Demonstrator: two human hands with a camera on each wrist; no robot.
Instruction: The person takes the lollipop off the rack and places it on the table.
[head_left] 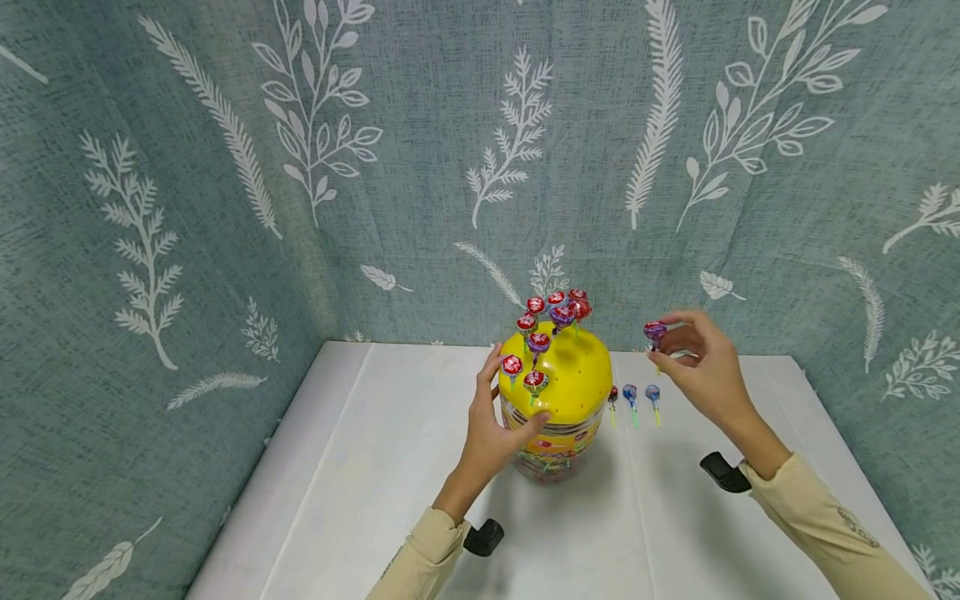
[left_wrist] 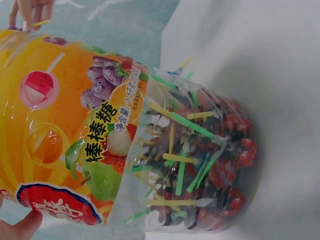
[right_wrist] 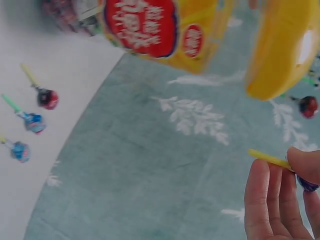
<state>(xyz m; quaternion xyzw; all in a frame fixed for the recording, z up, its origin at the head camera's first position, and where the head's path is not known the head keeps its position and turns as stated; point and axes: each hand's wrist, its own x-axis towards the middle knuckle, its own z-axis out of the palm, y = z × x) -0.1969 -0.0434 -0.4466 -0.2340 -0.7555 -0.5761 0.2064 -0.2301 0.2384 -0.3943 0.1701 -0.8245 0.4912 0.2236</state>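
Note:
A plastic lollipop jar (head_left: 551,446) with a yellow lid (head_left: 573,383) stands upright on the table. Several wrapped lollipops (head_left: 538,342) stick up from the lid, mostly on its left and far side. My left hand (head_left: 491,425) grips the jar near the lid, thumb at the front and fingers along the left side. To the right of the jar, my right hand (head_left: 705,358) is raised and pinches a purple-wrapped lollipop (head_left: 655,332). In the right wrist view its yellow stick (right_wrist: 267,159) runs between thumb and fingers.
Three lollipops lie in a row on the white table (head_left: 375,467) right of the jar: a dark red one (head_left: 612,393) and two blue ones (head_left: 630,392). Through the jar's clear bottom, more lollipops (left_wrist: 200,165) show. A leaf-patterned curtain (head_left: 420,183) hangs behind and on both sides.

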